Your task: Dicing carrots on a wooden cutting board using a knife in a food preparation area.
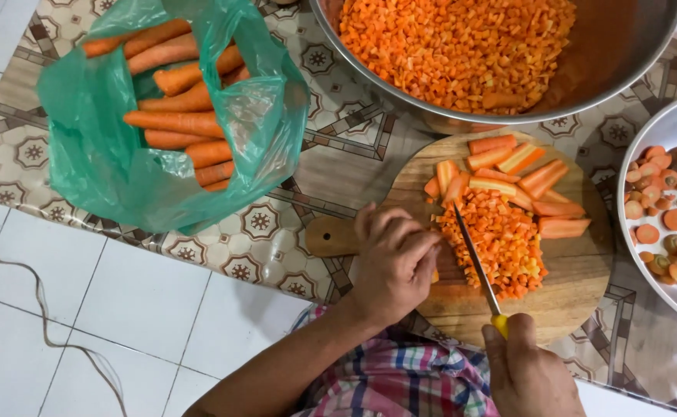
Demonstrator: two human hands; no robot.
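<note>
**Dicing station, overhead view**

Steel bowl (pixel 632 46) holds diced carrot. Green bag (pixel 107 170) holds whole carrots. Round cutting board (pixel 578 270) carries carrot pieces (pixel 500 239). Left hand (pixel 392 262) clenched on a carrot strip. Right hand (pixel 528 378) grips the knife (pixel 476 266).

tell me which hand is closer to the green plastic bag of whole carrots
Left. The left hand rests at the round wooden cutting board's left edge, just right of the green plastic bag; the right hand grips the knife farther right.
</note>
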